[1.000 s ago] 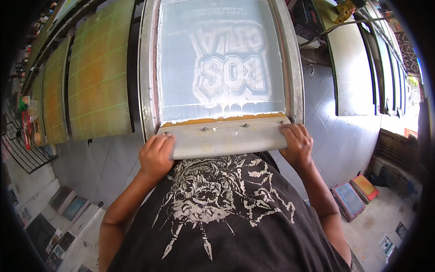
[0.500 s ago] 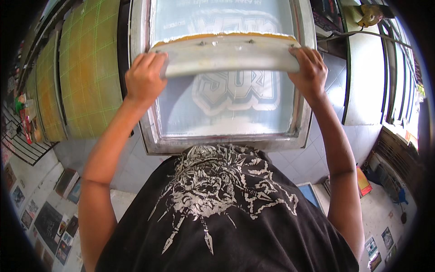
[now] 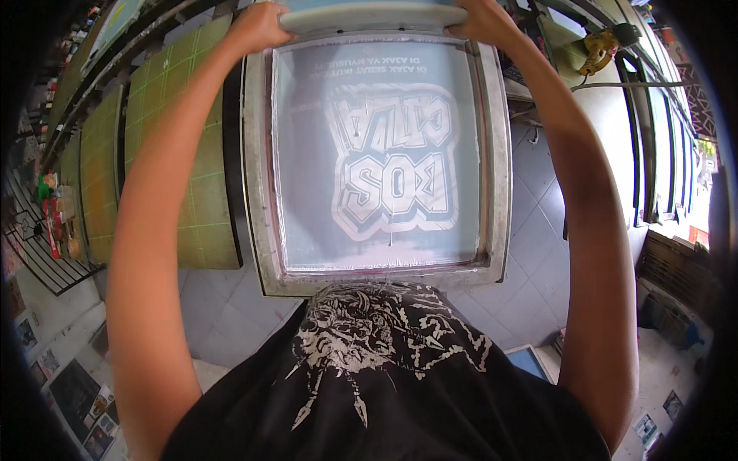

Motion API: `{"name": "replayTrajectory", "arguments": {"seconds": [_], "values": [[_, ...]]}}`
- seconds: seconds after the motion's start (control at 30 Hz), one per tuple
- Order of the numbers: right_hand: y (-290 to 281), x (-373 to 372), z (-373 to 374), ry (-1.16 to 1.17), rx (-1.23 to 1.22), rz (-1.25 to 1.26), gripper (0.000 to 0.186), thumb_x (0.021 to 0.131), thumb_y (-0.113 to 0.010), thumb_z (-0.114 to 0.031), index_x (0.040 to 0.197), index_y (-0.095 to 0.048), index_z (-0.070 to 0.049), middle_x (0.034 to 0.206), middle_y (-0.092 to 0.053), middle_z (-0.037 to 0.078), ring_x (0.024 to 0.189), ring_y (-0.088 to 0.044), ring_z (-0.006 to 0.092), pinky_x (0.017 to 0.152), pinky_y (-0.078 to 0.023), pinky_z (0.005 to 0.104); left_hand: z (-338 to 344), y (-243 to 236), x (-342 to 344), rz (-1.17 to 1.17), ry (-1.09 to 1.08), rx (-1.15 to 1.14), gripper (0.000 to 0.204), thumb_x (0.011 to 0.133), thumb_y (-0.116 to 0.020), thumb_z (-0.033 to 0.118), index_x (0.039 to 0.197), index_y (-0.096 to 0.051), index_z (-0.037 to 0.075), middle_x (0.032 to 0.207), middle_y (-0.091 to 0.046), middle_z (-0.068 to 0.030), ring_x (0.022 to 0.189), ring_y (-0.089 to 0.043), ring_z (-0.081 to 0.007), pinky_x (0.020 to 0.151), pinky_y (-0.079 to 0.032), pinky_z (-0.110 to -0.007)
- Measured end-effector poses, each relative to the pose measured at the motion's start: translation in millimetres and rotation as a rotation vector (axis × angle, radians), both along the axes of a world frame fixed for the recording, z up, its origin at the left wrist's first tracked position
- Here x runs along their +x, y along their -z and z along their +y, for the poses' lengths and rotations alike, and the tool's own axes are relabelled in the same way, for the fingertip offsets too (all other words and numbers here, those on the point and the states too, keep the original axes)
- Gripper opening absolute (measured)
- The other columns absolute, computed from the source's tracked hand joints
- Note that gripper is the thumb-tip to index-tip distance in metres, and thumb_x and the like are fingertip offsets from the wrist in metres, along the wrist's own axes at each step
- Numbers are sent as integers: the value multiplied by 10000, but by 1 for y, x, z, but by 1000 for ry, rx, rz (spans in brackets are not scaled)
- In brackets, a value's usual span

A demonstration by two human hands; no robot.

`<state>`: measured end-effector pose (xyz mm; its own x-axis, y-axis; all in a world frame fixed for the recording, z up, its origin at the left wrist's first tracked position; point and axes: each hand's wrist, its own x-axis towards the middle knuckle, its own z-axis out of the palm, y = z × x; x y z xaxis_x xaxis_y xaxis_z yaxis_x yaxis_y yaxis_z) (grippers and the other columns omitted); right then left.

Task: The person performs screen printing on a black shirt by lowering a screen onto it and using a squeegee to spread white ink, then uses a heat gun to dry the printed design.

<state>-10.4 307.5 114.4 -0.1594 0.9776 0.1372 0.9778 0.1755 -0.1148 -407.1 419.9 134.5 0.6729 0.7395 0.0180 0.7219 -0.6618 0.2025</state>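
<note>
At the top of the head view, my left hand (image 3: 265, 27) and my right hand (image 3: 477, 23) grip the two ends of a long pale squeegee (image 3: 369, 17) at the far edge of a silkscreen. The screen's metal frame (image 3: 496, 223) surrounds pale blue-grey mesh (image 3: 307, 177) with a large white lettered design seen through it. White ink shows as streaks along the mesh's near edge. My arms reach up on either side of the screen, and my dark printed shirt (image 3: 384, 369) is below it.
Green-yellow gridded boards (image 3: 177, 169) stand left of the screen, white boards (image 3: 603, 154) to the right. A yellow tool (image 3: 596, 50) with a cable sits at upper right. A black wire rack (image 3: 42, 230) is at far left, a blue-edged frame (image 3: 530, 361) lower right, on tiled floor (image 3: 530, 200).
Both hands have pushed the squeegee from the screen's near edge up across it to the far edge, uncovering the whole lettered design. My arms are now stretched out further.
</note>
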Motion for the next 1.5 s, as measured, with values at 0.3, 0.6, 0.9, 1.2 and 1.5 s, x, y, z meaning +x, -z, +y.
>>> {"name": "replayTrajectory", "arguments": {"seconds": [0.3,0.6,0.9,1.2,1.5], "values": [[-15,-16,-10,32,10,-70,514,703,-812,-395,1090,-713,-72,1000,-716,174,956,-684,353,856,-540,442,-6,-11,2,-19,-60,-95,330,680,-815,235,925,-718,36,898,-717,-177,866,-687,-366,783,-540,-431],[51,-50,-102,117,221,77,354,689,-736,-114,1034,-655,-115,1056,-634,85,1051,-619,290,856,-533,427,-119,55,-24,-207,-94,297,300,686,-681,-27,959,-634,88,969,-643,-112,991,-617,-337,862,-526,-431],[-24,-1,27,27,-289,87,535,592,-842,-267,1073,-725,-64,1022,-717,172,977,-679,353,855,-535,431,29,-18,4,58,24,-284,402,646,-777,176,1009,-710,16,923,-711,-201,852,-680,-341,791,-522,-393],[3,-26,-38,99,-29,25,434,656,-791,-208,1060,-708,-74,1036,-683,121,978,-664,332,845,-542,449,-40,4,-8,-3,-74,-17,310,664,-747,142,953,-675,57,925,-690,-139,894,-664,-361,811,-535,-439],[1,-51,-85,117,153,27,314,743,-669,-134,1053,-715,-133,1017,-689,97,974,-673,307,845,-557,416,-87,23,-32,-230,-74,328,211,733,-702,78,942,-668,88,980,-672,-114,923,-651,-340,803,-547,-433]]}}
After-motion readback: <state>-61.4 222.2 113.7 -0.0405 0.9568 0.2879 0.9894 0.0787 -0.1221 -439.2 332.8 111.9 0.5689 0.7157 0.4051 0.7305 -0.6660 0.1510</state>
